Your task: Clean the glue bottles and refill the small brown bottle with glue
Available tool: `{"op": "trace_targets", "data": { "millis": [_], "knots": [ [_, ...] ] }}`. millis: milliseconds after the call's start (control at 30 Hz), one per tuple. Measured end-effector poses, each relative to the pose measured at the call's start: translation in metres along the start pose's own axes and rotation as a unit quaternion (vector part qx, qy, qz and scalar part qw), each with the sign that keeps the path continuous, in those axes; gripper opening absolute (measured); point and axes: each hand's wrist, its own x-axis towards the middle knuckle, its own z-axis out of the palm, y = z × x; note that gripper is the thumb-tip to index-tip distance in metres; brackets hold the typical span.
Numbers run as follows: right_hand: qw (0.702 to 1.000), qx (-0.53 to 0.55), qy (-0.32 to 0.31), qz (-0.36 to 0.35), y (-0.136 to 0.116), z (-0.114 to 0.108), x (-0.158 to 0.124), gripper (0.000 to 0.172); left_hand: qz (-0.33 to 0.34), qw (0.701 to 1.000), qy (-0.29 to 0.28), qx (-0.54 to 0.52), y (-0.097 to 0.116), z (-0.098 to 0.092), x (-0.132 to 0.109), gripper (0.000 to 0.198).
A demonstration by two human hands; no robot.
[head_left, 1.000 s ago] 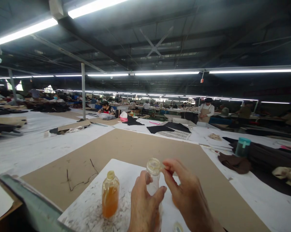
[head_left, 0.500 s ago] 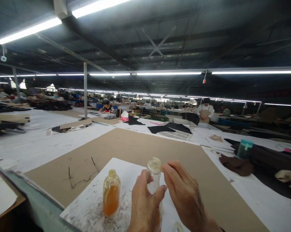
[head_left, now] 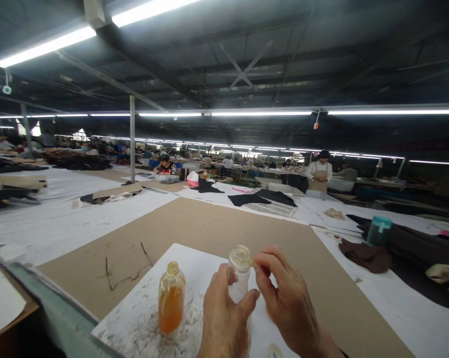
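- Clear bottle (head_left: 240, 287), lower centre of the frame, gripped by the fingers of our left hand (head_left: 225, 313).
- Our right hand (head_left: 288, 293) pinches its fingers closed beside the rim (head_left: 240, 250), perhaps on something tiny.
- Amber-filled bottle (head_left: 171, 304), left of centre, on white paper (head_left: 198, 271).

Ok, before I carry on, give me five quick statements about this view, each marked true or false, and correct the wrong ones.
1. The left hand is wrapped around the clear bottle. True.
2. The bottle of orange liquid lies on its side. False: the bottle of orange liquid stands upright on the white sheet.
3. The right hand is close beside the clear bottle's mouth. True.
4. The teal-lidded container stands at the far left of the view. False: the teal-lidded container is on the right, by the dark cloth.
5. The white sheet lies on the brown sheet. True.
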Motion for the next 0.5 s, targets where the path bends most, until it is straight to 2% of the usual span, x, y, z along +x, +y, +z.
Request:
{"op": "trace_targets", "data": {
  "millis": [267, 367, 500],
  "knots": [
    [0.997, 0.032, 0.036, 0.056, -0.004, 0.006, -0.001, 0.012, 0.001, 1.0, 0.001, -0.009, 0.003, 0.0, 0.0, 0.025],
    [0.994, 0.029, 0.08, 0.063, -0.011, 0.01, -0.001, 0.012, -0.002, 1.0, -0.003, -0.014, 0.004, -0.001, -0.001, 0.027],
    [0.987, -0.048, 0.143, 0.049, -0.019, 0.019, -0.003, 0.012, -0.011, 1.0, 0.0, -0.022, 0.008, -0.003, -0.003, 0.027]
  ]
}}
